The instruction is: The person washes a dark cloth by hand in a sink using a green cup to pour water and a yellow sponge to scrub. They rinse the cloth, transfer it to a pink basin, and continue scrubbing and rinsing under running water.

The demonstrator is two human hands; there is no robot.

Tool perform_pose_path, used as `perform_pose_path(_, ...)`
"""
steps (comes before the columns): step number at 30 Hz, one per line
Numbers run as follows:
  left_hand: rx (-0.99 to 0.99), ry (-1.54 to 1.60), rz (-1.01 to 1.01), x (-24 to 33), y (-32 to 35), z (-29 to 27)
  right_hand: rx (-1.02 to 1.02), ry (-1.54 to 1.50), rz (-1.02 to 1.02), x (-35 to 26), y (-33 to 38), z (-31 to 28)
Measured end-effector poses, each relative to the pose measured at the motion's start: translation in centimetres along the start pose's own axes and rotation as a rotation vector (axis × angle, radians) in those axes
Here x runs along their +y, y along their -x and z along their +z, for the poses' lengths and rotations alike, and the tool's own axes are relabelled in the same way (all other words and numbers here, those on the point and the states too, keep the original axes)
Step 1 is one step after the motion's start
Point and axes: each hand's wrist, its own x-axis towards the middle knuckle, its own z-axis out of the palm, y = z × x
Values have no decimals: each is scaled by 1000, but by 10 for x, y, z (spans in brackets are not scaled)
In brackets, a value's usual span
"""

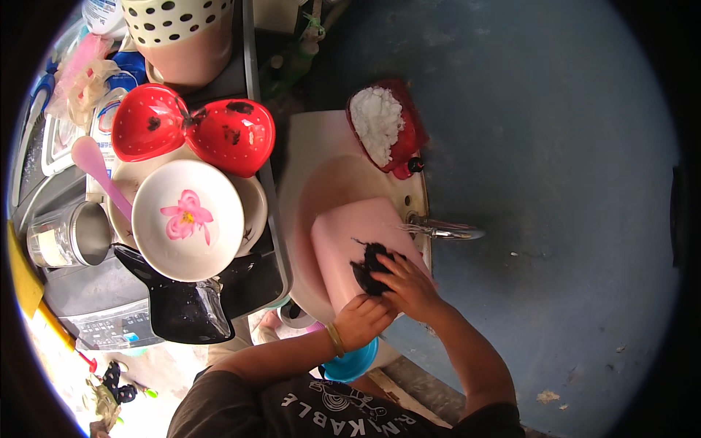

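Note:
A smooth pink container (pixel 350 237) lies tilted in the washbasin (pixel 321 125), its flat side facing up. On that side sits a ragged black scrubbing cloth (pixel 367 271), with my right hand (pixel 410 286) pressing it down under its fingers. My left hand (pixel 363 321) grips the container's near end, its fingers bent over the edge close to my right hand. A chrome faucet (pixel 445 231) juts out just right of the container. Beyond it, on the basin's far corner, rests a red scoop-shaped holder (pixel 411 120) filled with white powder (pixel 378 123).
Left of the basin, a dark-topped machine carries a red bow-shaped dish (pixel 234 135), a white flower-patterned bowl (pixel 153 241), a pink spoon (pixel 98 171), a glass jar (pixel 55 237), a black dish (pixel 182 310) and a spotted bucket (pixel 186 55). Below my left wrist is a blue basin (pixel 350 363). A blue-grey wall (pixel 555 182) stands right.

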Motion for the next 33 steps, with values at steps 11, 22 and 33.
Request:
perform_pose_path(11, -6, -10, 34, 1, -3, 0, 143, 83, -127, 15, -105, 32)
perform_pose_path(22, -4, 15, 27, 1, -1, 4, 123, 40, -192, 4, -90, 23)
perform_pose_path(33, -39, -9, 7, 1, -2, -2, 163, 4, 59, 9, -13, 13)
